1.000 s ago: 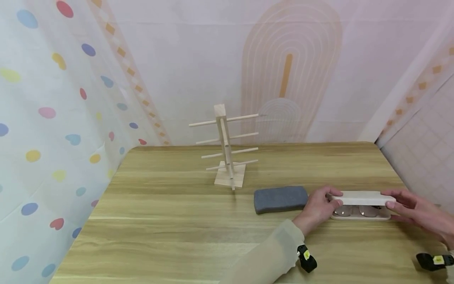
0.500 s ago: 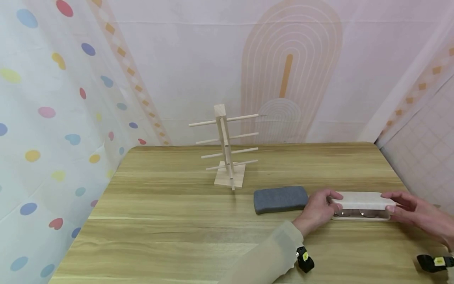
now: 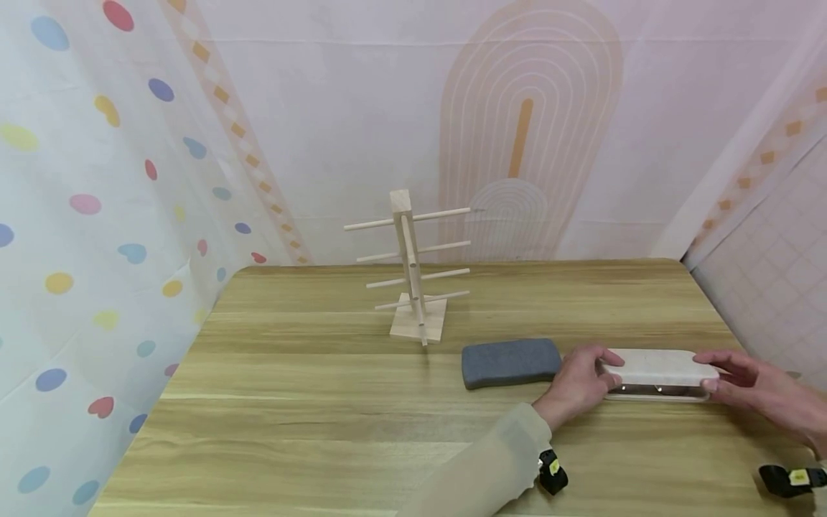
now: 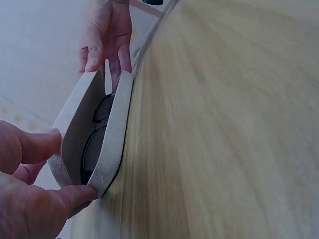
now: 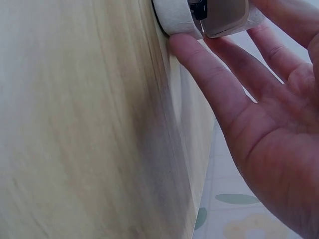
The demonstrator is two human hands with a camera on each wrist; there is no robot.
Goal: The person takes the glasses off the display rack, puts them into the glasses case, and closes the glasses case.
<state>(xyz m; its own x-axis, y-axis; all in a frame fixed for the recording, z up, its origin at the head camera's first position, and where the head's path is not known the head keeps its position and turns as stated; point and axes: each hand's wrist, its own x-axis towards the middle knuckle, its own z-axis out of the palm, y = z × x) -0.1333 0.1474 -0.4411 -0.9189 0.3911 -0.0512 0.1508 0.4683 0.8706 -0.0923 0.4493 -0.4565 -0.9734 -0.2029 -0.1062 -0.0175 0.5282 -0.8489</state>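
A white glasses case (image 3: 659,366) lies at the table's right side, its lid partly lowered over the base. Inside it, dark-rimmed glasses (image 4: 92,144) show through the gap in the left wrist view. My left hand (image 3: 581,377) grips the case's left end, thumb on the lid's front edge and a finger on top. At the right end, my right hand (image 3: 759,388) holds the lid between thumb and fingers. In the right wrist view one fingertip (image 5: 184,45) touches the base's end.
A closed grey glasses case (image 3: 512,363) lies just left of my left hand. Behind it to the left stands a wooden rack (image 3: 413,273) with several thin pegs sticking out. Printed curtains hang behind and left of the wooden table (image 3: 310,402).
The white case's lid has tilted down towards the front, so the gap is narrower and less of the glasses shows. Both hands keep their places at its ends.
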